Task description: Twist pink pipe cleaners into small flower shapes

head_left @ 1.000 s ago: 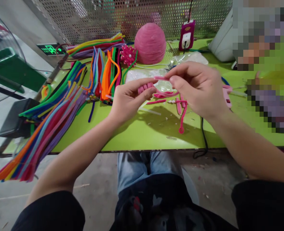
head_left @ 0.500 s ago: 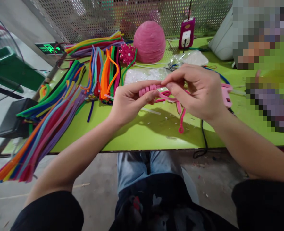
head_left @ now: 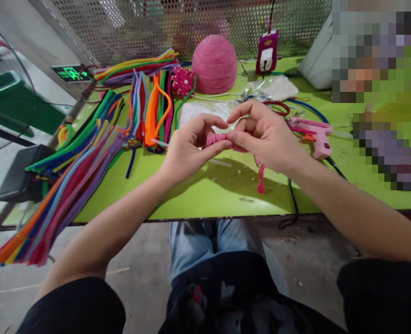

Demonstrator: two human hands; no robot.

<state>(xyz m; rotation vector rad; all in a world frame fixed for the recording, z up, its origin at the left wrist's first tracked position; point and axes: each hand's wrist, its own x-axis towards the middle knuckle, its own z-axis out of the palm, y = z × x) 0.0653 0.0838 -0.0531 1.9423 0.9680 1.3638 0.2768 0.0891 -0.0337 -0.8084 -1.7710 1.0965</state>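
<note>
Both hands grasp one small pink fuzzy coil [head_left: 216, 138], held above the green table [head_left: 198, 204]. The left hand [head_left: 188, 144] pinches it between thumb and fingers; the right hand [head_left: 271, 139] closes thumb and fingertips on its other end, index finger raised clear.

Several ridges are formed side by side, so the shaping looks partly done. A pink length [head_left: 239, 149] below the right thumb appears uncoiled; fingers cover how much is left.

Taking the coil as the dial's centre, a pink strand with a looped end [head_left: 260, 181] lies at four o'clock, a pink glue gun [head_left: 320, 139] at three. A pink ball [head_left: 215, 65] sits at twelve, a beaded pink flower [head_left: 183, 82] near eleven, coloured fuzzy sticks [head_left: 153, 111] at ten.

Just beyond the hands, towards eleven, a clear bag [head_left: 208, 111] holds whitish bits too small to identify. Another clear bag [head_left: 278, 88], at two, is crumpled around something pale; what it is cannot be told.
</note>
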